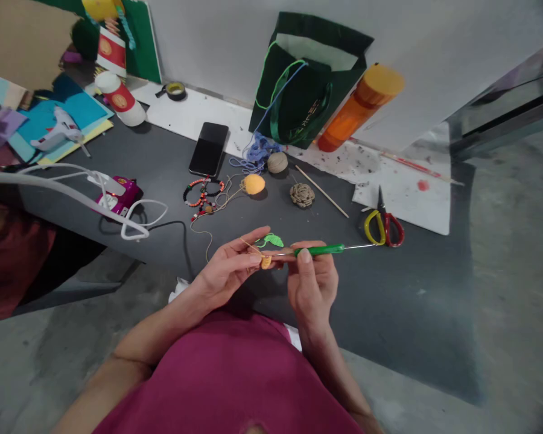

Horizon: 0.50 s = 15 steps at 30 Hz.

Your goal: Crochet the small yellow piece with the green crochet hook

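The green-handled crochet hook (319, 249) is pinched between the thumb and fingers (326, 265) of my right hand (312, 283), its steel tip reaching left to the small yellow crocheted piece (266, 262). My left hand (228, 271) pinches that piece and its tan yarn (248, 245) in its fingertips (253, 258). Just beyond the fingers lies a green crocheted leaf (273, 240); farther right on the table (411, 289) sit red-and-yellow scissors (384, 226).

Soft, even indoor light fills the view from no clear source, leaving only faint shadows below the left hand (228, 271) and right hand (312, 283). The white wall (253, 48) beyond them looks bright, while wide-angle distortion bends the frame's edges and softens the concrete floor (516, 289).
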Each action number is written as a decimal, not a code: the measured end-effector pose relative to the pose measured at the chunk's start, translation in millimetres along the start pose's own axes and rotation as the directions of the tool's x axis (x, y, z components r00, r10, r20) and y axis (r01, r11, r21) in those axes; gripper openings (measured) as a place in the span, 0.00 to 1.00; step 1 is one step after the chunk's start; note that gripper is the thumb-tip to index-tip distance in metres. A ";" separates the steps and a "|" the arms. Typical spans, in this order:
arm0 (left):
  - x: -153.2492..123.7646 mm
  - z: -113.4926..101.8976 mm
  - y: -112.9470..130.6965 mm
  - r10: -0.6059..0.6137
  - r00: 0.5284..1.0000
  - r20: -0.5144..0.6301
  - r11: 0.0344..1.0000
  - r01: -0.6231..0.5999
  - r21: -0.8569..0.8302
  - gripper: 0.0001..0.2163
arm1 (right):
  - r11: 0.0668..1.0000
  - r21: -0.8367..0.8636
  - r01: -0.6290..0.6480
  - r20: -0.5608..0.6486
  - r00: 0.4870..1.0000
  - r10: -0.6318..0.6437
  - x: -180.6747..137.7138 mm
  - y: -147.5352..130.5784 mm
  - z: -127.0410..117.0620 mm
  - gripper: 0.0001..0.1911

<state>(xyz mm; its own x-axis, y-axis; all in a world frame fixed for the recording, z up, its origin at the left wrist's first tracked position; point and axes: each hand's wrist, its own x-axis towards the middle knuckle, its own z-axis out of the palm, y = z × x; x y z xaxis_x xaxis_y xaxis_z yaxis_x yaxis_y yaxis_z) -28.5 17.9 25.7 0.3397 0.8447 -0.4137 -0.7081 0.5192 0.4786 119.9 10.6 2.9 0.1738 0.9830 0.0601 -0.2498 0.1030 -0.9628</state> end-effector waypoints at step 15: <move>-2.2 4.9 -3.4 0.019 1.000 0.021 0.999 -0.020 0.045 0.21 | 0.993 0.110 -0.031 0.008 1.000 0.030 4.9 3.7 7.3 0.11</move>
<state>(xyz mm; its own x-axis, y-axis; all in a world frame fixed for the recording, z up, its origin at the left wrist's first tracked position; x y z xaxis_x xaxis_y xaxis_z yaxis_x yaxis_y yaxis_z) -23.8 14.9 28.8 0.3390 0.8570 -0.3881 -0.6863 0.5075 0.5210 112.9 16.9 1.6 0.1583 0.9868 0.0329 -0.3587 0.0885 -0.9292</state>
